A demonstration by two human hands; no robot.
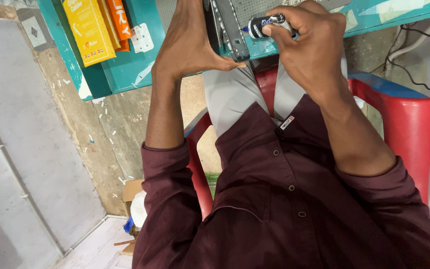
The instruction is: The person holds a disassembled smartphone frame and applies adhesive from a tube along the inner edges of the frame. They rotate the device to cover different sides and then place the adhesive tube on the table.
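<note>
On the teal-painted wooden table, toward its left edge, lie three flat cardboard boxes: one yellow box and two orange boxes tucked partly beneath one another. Just right of them sits one white perforated plastic piece. Next comes the left hand, wrist bent back, palm flat against one dark metal frame at the table's near edge, thumb stretched out sideways under that edge; its grip presses on the frame rather than closing round it. To the right, the right hand curls over the near edge, its grip clenched round one small black-and-white glue tube, nozzle pointing left at the frame. Both forearms rise from maroon sleeves above one red plastic chair.
</note>
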